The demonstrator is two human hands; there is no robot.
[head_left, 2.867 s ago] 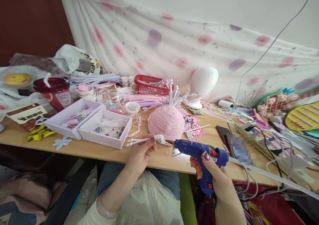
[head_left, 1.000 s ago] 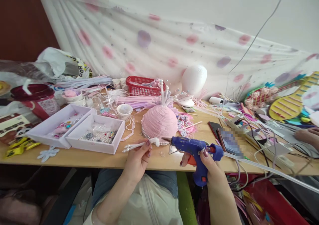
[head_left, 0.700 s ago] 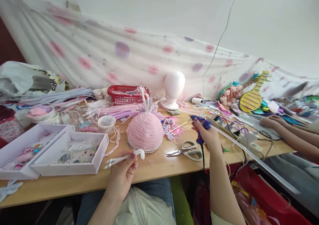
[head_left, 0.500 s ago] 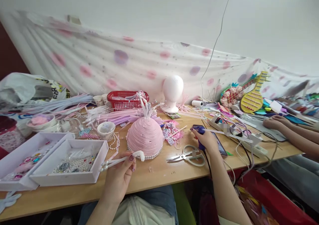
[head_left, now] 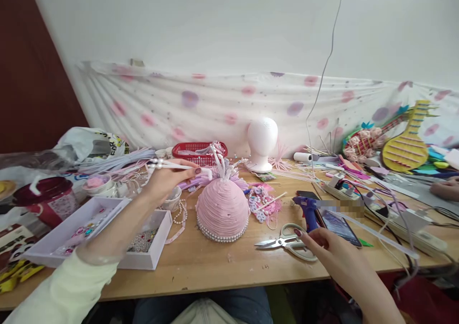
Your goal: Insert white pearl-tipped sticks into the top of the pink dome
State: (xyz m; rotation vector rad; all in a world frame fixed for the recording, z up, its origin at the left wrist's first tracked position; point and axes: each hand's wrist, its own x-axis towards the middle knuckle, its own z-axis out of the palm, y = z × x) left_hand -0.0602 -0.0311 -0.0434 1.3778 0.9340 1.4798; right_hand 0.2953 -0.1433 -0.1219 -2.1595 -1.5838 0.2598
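My left hand [head_left: 167, 180] is raised behind the white boxes, its fingers closed on a white fuzzy stem [head_left: 205, 172]. The stem's bent tip points toward the pink dome [head_left: 222, 209], and pearl beads show at its other end. The dome is wrapped in pink strands, with a pearl rim and white beaded stems rising from its top. My right hand [head_left: 332, 252] holds nothing, fingers apart, over the table near the scissors' handles. Just behind it stands a blue glue gun [head_left: 307, 210] with a long clear glue stick. The scissors [head_left: 283, 243] lie partly open.
Two white boxes [head_left: 163, 240] of beads and gems are at left. A red basket [head_left: 175, 153] and a white foam head [head_left: 263, 137] stand behind the dome. At right are a phone [head_left: 340, 228], a power strip [head_left: 380, 214] with cables, and another person's hand [head_left: 444, 189].
My left hand has moved up and forward, carrying the stem toward the dome's top. My right hand has let go of the glue gun and drawn back nearer. The view has shifted left.
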